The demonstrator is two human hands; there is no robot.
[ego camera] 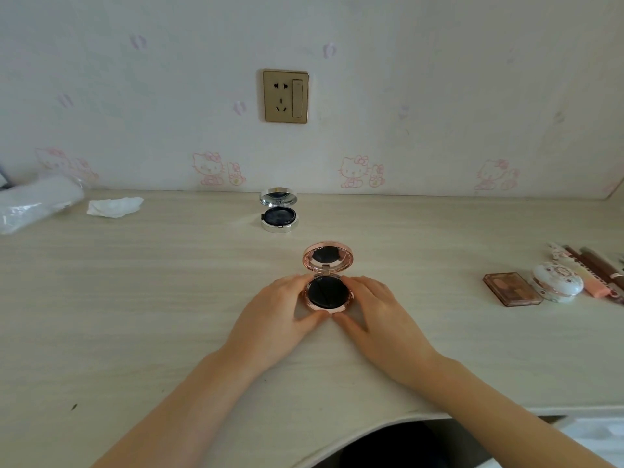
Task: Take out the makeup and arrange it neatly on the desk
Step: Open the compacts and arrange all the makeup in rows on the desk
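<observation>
Hands (329, 312) cupping pink compact (328, 292), silver compact (279, 216) behind

Both forearms bare, entering from bottom edge, converging twd centre. L hand (275, 310): palm down, wrist low, fingers curved along L side of the compact (327, 292), thumb tucked under near edge, tip at front rim. R hand (373, 309): mirror pose, palm down, fingers curved along R side, thumb angled in twd front rim. Thumb tips nearly meet at near edge, small gap betw them. Fingertips of both hands contact base rim just below hinge. Grip looks light, two-sided, approx symmetric. Knuckles slightly raised; wrists straight, in line w/ forearms. L forearm runs up-right, R forearm up-left, forming a V.
</observation>
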